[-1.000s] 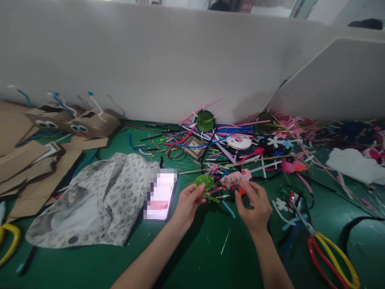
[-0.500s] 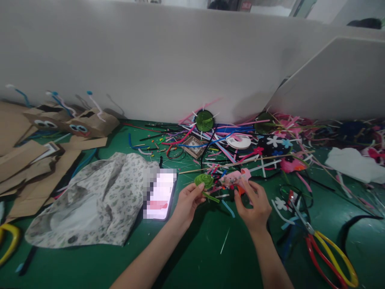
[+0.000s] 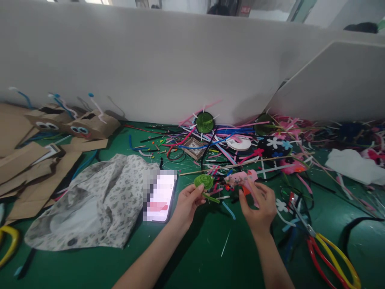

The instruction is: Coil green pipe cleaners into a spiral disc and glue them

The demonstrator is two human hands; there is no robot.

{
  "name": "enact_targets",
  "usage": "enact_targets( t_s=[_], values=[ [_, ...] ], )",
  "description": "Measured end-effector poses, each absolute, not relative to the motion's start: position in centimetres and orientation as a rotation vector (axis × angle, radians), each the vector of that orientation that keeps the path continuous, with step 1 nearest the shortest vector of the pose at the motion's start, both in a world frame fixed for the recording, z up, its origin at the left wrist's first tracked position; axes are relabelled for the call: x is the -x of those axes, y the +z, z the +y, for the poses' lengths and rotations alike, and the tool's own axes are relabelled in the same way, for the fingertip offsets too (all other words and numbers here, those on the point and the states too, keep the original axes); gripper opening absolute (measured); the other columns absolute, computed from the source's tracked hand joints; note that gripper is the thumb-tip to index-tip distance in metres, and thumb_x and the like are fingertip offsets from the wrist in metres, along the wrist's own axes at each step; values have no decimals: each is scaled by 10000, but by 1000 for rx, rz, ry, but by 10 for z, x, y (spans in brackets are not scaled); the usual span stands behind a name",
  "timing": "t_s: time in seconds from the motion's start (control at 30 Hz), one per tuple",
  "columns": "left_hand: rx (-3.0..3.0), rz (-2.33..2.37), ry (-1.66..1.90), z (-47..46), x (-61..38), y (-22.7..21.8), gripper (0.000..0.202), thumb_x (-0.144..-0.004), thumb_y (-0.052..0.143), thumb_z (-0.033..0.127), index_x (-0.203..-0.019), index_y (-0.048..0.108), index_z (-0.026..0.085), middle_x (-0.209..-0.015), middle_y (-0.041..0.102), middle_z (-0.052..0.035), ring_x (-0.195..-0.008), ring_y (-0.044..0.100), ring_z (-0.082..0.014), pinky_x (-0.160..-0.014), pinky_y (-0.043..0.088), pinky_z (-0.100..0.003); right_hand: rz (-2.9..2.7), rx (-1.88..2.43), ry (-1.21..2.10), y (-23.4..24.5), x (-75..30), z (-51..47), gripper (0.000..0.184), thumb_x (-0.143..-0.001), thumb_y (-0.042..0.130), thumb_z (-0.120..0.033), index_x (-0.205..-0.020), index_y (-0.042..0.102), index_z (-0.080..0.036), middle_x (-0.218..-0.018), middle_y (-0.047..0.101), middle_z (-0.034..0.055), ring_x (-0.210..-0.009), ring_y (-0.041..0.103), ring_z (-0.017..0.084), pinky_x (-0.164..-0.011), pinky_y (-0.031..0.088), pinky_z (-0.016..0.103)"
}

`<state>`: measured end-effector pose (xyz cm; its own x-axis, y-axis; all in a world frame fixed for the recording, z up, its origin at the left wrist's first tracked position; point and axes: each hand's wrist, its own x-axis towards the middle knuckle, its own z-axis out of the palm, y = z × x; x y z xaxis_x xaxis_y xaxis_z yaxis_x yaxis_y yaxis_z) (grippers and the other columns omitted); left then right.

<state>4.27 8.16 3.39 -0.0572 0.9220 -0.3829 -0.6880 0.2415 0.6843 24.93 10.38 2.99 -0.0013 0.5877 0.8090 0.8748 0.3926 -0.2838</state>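
Note:
My left hand [image 3: 188,204] pinches a green coiled pipe-cleaner spiral [image 3: 203,181], its loose green tail sticking out to the right. My right hand [image 3: 259,207] is wrapped around a pink glue gun [image 3: 240,179] whose nozzle points left toward the spiral. Both hands hover just above the green cutting mat [image 3: 192,249], a short gap between spiral and nozzle.
A lit phone [image 3: 160,195] lies left of my left hand, beside a floral cloth [image 3: 90,204]. Cardboard pieces with googly eyes [image 3: 78,129] sit far left. A heap of coloured pipe cleaners [image 3: 228,140] lies behind. Red-yellow scissors [image 3: 327,249] rest at right.
My right hand with the glue gun has shifted slightly right, away from the spiral. The left hand has barely moved.

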Motion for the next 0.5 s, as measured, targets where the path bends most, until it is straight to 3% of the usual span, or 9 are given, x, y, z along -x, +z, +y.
enact_targets(
  t_s=[0.5],
  values=[
    [-317,956,1315,81,-45,30,313,-597,858,350,-638,635,133,-578,631,26,-505,570,-52,-489,471,-126,-1718,1251,-328,30,-246,100,353,-748,707,-210,-1096,659,-239,-1014,603,78,-819,620,185,-598,526,266]
  ],
)
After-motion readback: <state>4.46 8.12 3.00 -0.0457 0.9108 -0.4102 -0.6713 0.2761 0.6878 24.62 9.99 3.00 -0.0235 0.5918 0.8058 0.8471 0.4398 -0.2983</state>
